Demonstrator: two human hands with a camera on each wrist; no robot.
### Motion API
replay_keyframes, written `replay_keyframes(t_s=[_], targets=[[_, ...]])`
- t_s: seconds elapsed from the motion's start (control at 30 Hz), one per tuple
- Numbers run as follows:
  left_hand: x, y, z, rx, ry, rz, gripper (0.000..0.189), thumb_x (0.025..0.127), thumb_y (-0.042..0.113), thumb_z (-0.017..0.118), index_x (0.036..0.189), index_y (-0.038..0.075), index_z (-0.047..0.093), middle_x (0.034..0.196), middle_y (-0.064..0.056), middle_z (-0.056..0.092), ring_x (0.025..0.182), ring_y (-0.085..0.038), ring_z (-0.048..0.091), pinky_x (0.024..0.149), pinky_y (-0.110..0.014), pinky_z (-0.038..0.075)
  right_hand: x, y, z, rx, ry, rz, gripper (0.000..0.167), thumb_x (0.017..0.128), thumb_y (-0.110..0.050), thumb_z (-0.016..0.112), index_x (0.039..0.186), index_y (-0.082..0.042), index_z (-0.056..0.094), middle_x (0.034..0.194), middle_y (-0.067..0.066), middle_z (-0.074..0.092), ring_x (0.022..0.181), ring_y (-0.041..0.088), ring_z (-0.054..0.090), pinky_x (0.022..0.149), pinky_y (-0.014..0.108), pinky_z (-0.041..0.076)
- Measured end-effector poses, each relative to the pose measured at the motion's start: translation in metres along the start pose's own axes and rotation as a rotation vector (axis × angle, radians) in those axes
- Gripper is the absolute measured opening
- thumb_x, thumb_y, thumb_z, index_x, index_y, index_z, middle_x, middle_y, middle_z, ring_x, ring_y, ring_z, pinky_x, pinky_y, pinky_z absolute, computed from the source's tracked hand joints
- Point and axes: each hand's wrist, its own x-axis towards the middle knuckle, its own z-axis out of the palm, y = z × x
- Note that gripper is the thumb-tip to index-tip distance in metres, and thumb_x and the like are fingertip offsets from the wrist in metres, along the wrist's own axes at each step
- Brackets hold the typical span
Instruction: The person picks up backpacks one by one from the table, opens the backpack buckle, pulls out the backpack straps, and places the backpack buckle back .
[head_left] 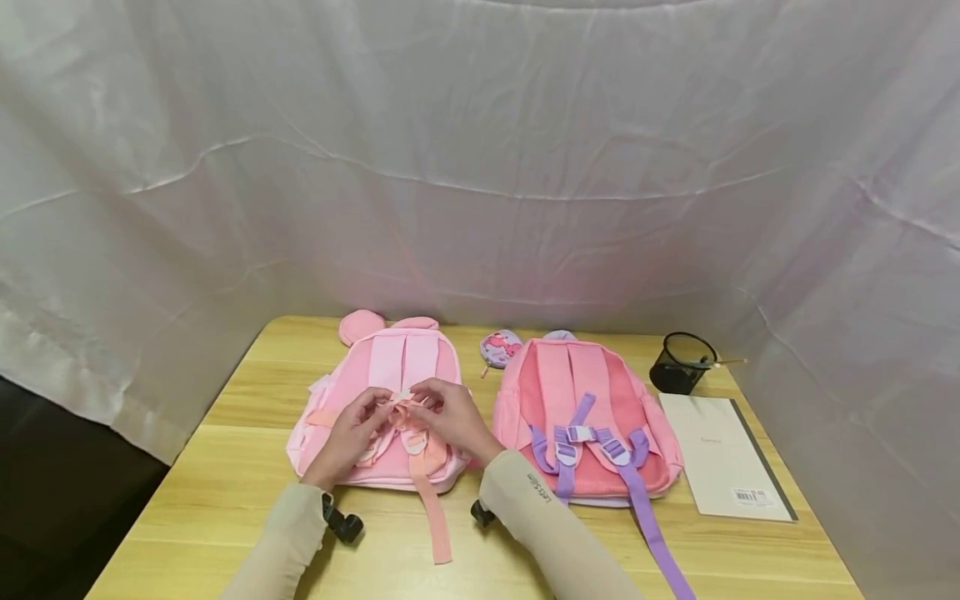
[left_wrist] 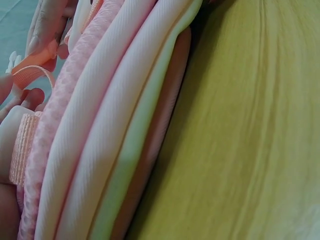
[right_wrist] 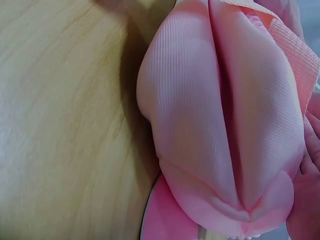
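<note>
A light pink backpack [head_left: 350,383] lies on the left with its shoulder straps facing up. Over its lower middle, my left hand [head_left: 354,435] and right hand [head_left: 456,417] meet and pinch a white plastic buckle [head_left: 402,395] with peach webbing. The left wrist view shows white prongs and a loop of peach strap [left_wrist: 32,72] between fingertips. Whether the buckle's halves are joined cannot be made out. A loose peach strap end [head_left: 435,521] hangs over the bag's bottom edge onto the table. In the right wrist view the bag's pink side [right_wrist: 190,100] hides most of the right hand.
A second pink backpack [head_left: 512,408] with purple straps [head_left: 648,521] and a white buckle [head_left: 581,433] lies to the right. Beyond it are a cream notebook [head_left: 720,454] and a black mesh pen holder [head_left: 672,377]. A small round purple pouch [head_left: 500,347] sits between the bags. Grey curtains [head_left: 480,167] surround the wooden table [head_left: 217,500].
</note>
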Motion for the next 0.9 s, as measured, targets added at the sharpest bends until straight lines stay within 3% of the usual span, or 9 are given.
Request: replay_keyframes(t_s=[0.17,0.43,0.9], targets=[[-0.0012,0.0001,0.0015,0.011,-0.007,0.028,0.024,0.107,0.017,0.057,0.125,0.001,0.061,0.092,-0.011,0.061,0.077,-0.008,0.054,0.065,-0.020,0.047,0.0018,-0.0030,0.0035,0.057,0.010,0.007,0.041,0.094,-0.020,0.078,0.130,-0.003,0.066,0.100,0.005,0.074,0.084,0.007,0.069,0.075,0.022,0.058],[-0.0022,0.0005,0.0010,0.015,-0.002,0.037,0.023,0.107,0.019,0.058,0.123,0.003,0.062,0.094,-0.014,0.062,0.079,-0.009,0.055,0.067,-0.021,0.048,0.0013,-0.0014,0.0056,0.077,0.020,-0.002,0.041,0.092,-0.013,0.079,0.130,-0.003,0.067,0.104,0.008,0.074,0.085,0.009,0.070,0.073,0.021,0.058],[-0.0010,0.0022,0.0012,0.012,-0.007,0.036,0.020,0.106,0.017,0.060,0.120,0.004,0.063,0.093,-0.006,0.062,0.079,-0.007,0.054,0.068,-0.019,0.047,0.0036,0.0009,0.0045,0.087,0.004,0.005,0.039,0.091,-0.013,0.081,0.128,-0.005,0.070,0.105,0.008,0.075,0.089,0.010,0.073,0.078,0.022,0.059]])
